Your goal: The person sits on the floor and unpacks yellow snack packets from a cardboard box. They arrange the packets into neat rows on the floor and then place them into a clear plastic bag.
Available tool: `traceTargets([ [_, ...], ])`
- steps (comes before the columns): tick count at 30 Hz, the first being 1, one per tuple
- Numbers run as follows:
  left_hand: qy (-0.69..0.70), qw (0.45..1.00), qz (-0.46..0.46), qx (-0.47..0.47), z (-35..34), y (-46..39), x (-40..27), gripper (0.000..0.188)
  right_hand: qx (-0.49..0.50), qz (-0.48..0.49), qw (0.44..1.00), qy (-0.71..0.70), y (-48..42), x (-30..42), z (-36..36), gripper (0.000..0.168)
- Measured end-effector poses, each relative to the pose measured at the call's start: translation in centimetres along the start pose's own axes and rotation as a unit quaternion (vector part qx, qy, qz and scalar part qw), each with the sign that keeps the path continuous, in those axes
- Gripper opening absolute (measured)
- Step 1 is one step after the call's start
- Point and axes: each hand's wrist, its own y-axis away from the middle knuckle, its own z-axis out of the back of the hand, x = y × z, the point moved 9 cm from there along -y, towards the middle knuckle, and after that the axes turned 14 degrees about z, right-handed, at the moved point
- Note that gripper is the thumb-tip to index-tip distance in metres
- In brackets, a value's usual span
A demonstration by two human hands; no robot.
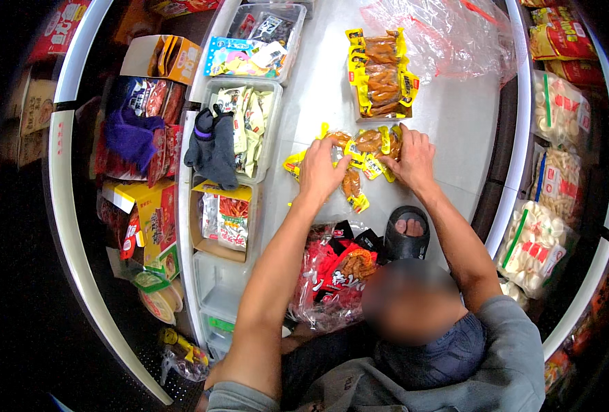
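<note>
Several clear-and-yellow snack packets [368,141] with brown food inside lie in a loose cluster on the grey tiled floor [304,103]. My left hand [321,167] rests over the cluster's left side, thumb and fingers spread around packets; whether it grips one is hidden. At the right end, my right hand [412,157] has its thumb and fingers around a packet [396,141]. Just beyond the hands stands an open box [384,119] filled with similar packets in a stacked row. One loose packet [352,185] points toward me, below the others.
Left, a shelf edge carries clear plastic bins [273,129] of packets, with dark gloves [211,147] on one. A crumpled clear bag [448,36] lies beyond the box. Near my sandalled foot [408,232] sits a bag of red packets [335,273]. Bagged white food [533,242] fills the right shelf.
</note>
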Motion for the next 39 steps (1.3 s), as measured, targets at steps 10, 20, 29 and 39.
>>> traceTargets([
  [10,0.146,0.988,0.012,0.052,0.6,2.5,0.3,0.043,0.03,-0.206,0.831,-0.516,3.1,-3.9,0.7,0.033],
  [20,0.507,0.739,0.146,0.419,-3.7,4.3,-1.7,0.034,0.102,-0.14,0.771,-0.613,1.2,3.9,5.2,0.024],
  [29,0.282,0.951,0.042,0.119,0.9,1.9,-0.2,0.014,0.119,-0.136,0.793,-0.582,1.2,4.0,4.5,0.021],
  [39,0.415,0.9,0.064,0.117,1.8,1.0,-0.2,0.015,0.08,-0.175,0.776,-0.601,1.0,2.7,5.0,0.026],
])
